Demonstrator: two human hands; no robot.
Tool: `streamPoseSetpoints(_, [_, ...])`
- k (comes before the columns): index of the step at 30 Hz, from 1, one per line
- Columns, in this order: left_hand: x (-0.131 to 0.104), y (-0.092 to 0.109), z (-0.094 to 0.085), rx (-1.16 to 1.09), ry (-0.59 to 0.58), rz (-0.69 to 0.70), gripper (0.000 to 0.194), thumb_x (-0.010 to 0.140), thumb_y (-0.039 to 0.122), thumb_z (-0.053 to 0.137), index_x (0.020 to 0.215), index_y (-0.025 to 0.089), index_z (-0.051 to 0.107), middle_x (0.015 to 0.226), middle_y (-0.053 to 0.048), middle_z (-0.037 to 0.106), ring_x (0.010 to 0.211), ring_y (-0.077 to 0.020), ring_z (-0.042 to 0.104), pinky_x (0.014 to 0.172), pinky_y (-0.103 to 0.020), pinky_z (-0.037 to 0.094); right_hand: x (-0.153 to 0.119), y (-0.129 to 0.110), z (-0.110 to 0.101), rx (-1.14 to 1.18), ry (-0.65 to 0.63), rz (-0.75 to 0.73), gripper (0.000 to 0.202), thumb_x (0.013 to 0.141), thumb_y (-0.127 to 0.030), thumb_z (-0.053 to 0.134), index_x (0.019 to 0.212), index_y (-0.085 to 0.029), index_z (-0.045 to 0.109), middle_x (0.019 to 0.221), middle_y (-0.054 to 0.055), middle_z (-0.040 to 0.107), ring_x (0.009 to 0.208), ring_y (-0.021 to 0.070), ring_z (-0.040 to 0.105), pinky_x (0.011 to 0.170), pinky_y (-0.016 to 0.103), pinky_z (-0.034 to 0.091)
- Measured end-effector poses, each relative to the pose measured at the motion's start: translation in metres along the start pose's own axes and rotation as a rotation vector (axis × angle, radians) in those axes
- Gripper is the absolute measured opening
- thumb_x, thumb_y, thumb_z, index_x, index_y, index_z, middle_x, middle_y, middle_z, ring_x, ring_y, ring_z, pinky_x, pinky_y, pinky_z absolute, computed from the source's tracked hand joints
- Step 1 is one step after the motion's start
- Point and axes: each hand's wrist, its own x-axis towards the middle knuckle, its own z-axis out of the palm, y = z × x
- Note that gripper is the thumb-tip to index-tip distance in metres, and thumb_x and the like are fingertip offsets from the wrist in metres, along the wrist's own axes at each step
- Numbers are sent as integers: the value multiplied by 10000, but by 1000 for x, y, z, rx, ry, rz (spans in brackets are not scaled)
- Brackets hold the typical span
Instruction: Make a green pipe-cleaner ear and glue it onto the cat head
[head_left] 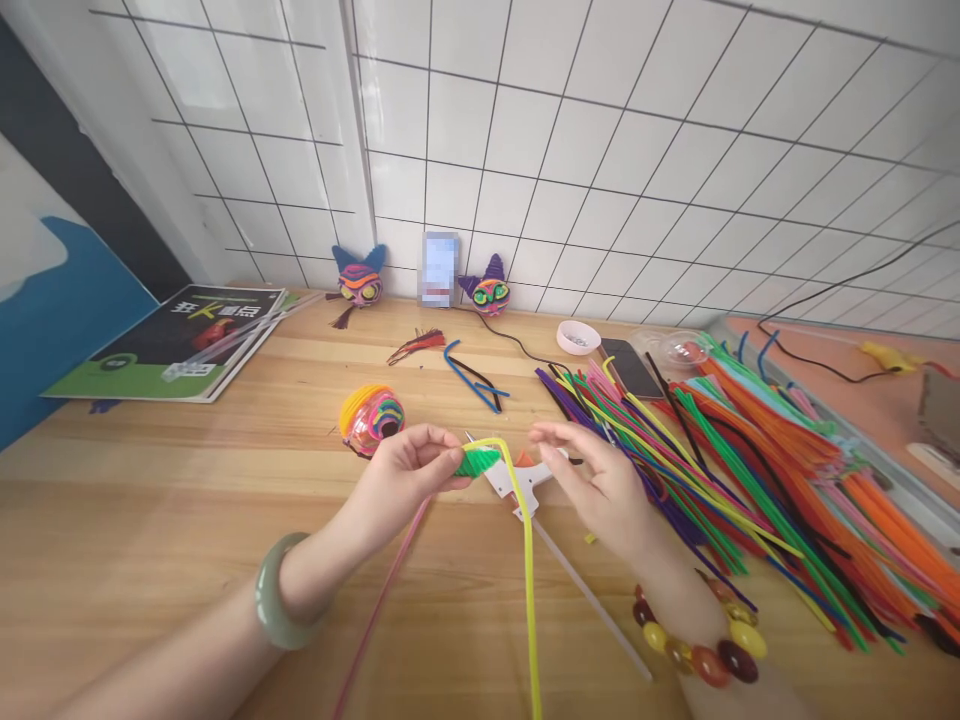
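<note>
Between the thumb and fingers of my left hand (409, 470) is a small green piece of coiled pipe cleaner (478, 461). A yellow pipe cleaner (528, 580) runs along its top edge, bends sharply and hangs down toward the near side. My right hand (592, 480) is just right of the bend, fingers apart, with nothing visible in it. Behind and below the green piece lies a white glue gun (516, 488) with a clear glue stick (592, 597) trailing from it. A pink pipe cleaner (386, 600) slants down from below my left hand.
A partly wrapped ball (372, 418) sits left of the hands. Many coloured pipe cleaners (780, 480) spread across the right. Two cat-like heads (359, 280) and a phone (439, 270) stand by the wall. A pink bowl (577, 337), a dark phone (631, 368) and a book (172, 340) lie farther back.
</note>
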Motion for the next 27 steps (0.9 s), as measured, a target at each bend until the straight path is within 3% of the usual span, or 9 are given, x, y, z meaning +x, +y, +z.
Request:
streamPoseSetpoints(6, [-6, -3, 10, 102, -57, 31, 132, 703, 231, 643, 758, 138, 567, 685, -6, 649, 675, -121, 621, 674, -238, 509, -10, -29, 19, 125, -97, -15, 253, 834, -251, 489, 1058, -206, 598, 921, 59, 670, 815, 189, 631, 730, 311, 511])
streamPoseSetpoints(12, [-5, -2, 9, 116, -41, 29, 137, 696, 239, 648, 749, 140, 570, 685, -9, 654, 683, -130, 624, 696, -260, 507, -10, -26, 22, 64, -38, -127, 204, 827, -190, 492, 962, -199, 644, 840, 59, 668, 763, 180, 625, 700, 303, 501])
streamPoseSetpoints(27, [-6, -5, 8, 120, -34, 48, 106, 717, 223, 631, 769, 148, 577, 715, -10, 670, 708, -128, 632, 702, -238, 500, -12, -26, 29, 80, 71, -42, 117, 778, -196, 559, 823, -221, 664, 767, 31, 690, 703, 179, 633, 673, 292, 504])
